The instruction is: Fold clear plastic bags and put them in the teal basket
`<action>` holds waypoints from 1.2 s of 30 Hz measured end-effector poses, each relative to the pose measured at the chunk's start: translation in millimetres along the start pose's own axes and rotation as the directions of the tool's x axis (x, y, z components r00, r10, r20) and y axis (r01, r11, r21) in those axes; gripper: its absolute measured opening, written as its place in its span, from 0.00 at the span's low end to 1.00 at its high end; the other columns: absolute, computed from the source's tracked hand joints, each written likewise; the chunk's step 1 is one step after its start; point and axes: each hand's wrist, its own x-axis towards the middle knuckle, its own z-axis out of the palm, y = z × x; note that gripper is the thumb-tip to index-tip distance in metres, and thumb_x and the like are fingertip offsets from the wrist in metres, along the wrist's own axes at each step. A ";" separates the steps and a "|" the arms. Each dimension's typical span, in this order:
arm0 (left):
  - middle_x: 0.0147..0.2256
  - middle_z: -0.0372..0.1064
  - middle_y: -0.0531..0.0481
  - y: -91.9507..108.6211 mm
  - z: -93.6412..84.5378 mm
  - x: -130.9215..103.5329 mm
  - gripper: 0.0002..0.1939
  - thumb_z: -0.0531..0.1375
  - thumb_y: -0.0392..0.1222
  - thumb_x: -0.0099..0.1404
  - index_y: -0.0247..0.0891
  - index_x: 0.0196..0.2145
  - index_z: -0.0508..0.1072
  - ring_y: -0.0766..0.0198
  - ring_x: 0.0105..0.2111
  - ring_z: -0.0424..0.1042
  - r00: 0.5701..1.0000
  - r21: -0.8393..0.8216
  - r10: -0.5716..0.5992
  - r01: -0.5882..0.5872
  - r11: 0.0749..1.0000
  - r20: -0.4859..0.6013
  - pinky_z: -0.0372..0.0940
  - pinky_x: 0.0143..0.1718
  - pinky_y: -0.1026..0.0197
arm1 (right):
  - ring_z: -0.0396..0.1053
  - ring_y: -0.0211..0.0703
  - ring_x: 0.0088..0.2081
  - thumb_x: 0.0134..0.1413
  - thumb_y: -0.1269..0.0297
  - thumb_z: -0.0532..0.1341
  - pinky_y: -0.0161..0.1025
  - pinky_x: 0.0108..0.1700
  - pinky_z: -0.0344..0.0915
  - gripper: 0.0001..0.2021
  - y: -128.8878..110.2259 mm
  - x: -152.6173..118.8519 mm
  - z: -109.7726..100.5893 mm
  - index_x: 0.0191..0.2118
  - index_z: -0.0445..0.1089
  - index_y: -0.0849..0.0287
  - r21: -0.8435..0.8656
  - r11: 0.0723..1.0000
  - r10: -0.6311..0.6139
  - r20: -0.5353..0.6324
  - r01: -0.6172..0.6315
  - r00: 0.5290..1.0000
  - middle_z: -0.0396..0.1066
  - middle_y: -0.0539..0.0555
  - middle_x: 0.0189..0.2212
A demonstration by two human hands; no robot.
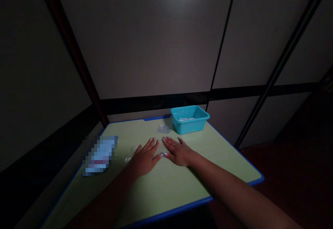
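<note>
My left hand [146,157] lies palm down on the light green table [166,191], its fingers spread and nothing held in it. To its right my right hand [179,151] rests flat too, fingers apart, with the two thumb tips touching or nearly so. A small clear plastic packet [163,129] lies just beyond the fingertips. Beside my left hand, on its left, are some shiny transparent pieces [127,159], too faint to make out.
A turquoise basket [191,125] with something whitish inside stands at the back right of the table. A pixelated blue and white item [101,154] lies at the left edge. Behind the table rises a panelled wall [156,49].
</note>
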 end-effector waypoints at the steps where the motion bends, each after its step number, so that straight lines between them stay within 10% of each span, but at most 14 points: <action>1: 0.64 0.36 0.45 -2.7 -0.3 -0.2 0.32 0.42 0.57 0.67 0.41 0.63 0.46 0.55 0.64 0.38 1.000 -0.002 -0.022 0.022 1.000 0.006 0.43 0.58 0.41 | 0.33 0.47 0.65 0.60 0.45 0.40 0.60 0.61 0.30 0.34 1.0 0.1 -0.2 0.66 0.33 0.57 0.002 1.000 0.013 -0.001 -0.013 1.000 0.34 0.57 0.65; 9: 0.64 0.35 0.41 -14.6 -3.5 -10.8 0.34 0.43 0.57 0.66 0.38 0.64 0.45 0.54 0.64 0.36 0.979 -0.003 -0.195 0.195 0.981 -0.064 0.42 0.58 0.40 | 0.33 0.47 0.65 0.60 0.44 0.39 0.60 0.60 0.23 0.34 3.9 -1.2 3.8 0.66 0.34 0.58 -0.025 0.999 0.040 -0.060 -0.042 0.997 0.35 0.58 0.65; 20: 0.64 0.38 0.43 -11.2 -20.1 -12.6 0.33 0.50 0.55 0.63 0.40 0.62 0.51 0.51 0.63 0.38 0.941 -0.328 -0.035 -0.082 0.941 -0.337 0.37 0.59 0.41 | 0.38 0.48 0.64 0.60 0.51 0.48 0.62 0.60 0.25 0.32 13.0 0.1 5.1 0.66 0.37 0.54 0.200 0.979 0.011 -0.208 0.031 0.978 0.40 0.58 0.64; 22: 0.63 0.43 0.41 -9.5 -26.4 -11.6 0.33 0.49 0.59 0.62 0.39 0.60 0.55 0.51 0.62 0.44 0.933 -0.629 -0.084 -0.168 0.759 -0.350 0.38 0.60 0.45 | 0.42 0.47 0.64 0.60 0.51 0.48 0.59 0.61 0.32 0.30 17.4 2.3 3.2 0.65 0.42 0.52 0.422 0.896 -0.007 -0.299 0.138 0.954 0.45 0.57 0.63; 25: 0.60 0.52 0.35 -11.5 -38.5 -10.4 0.38 0.44 0.66 0.61 0.35 0.57 0.59 0.46 0.56 0.59 0.965 -0.973 -0.156 -0.192 0.129 -0.211 0.48 0.57 0.45 | 0.52 0.47 0.60 0.56 0.50 0.54 0.53 0.60 0.43 0.26 22.6 3.9 -5.1 0.59 0.56 0.49 0.731 0.607 0.035 -0.417 0.312 0.908 0.57 0.56 0.59; 29: 0.45 0.67 0.33 -26.0 -50.6 -12.8 0.41 0.37 0.69 0.60 0.32 0.50 0.65 0.47 0.43 0.69 0.995 -0.830 -0.088 -0.093 -0.550 -0.053 0.61 0.44 0.43 | 0.68 0.47 0.47 0.52 0.52 0.60 0.49 0.54 0.56 0.19 24.4 0.3 -19.9 0.47 0.67 0.55 0.943 0.168 0.141 -0.312 0.288 0.940 0.72 0.55 0.43; 36: 0.18 0.54 0.56 -34.9 -51.0 -14.7 0.19 0.50 0.52 0.64 0.37 0.22 0.60 0.70 0.15 0.56 0.992 -0.675 -0.111 -0.122 -0.728 -0.059 0.52 0.15 0.67 | 0.56 0.35 0.20 0.52 0.51 0.56 0.33 0.21 0.55 0.12 24.7 -10.7 -36.7 0.30 0.62 0.54 0.955 -0.148 0.123 -0.239 0.256 0.963 0.57 0.46 0.20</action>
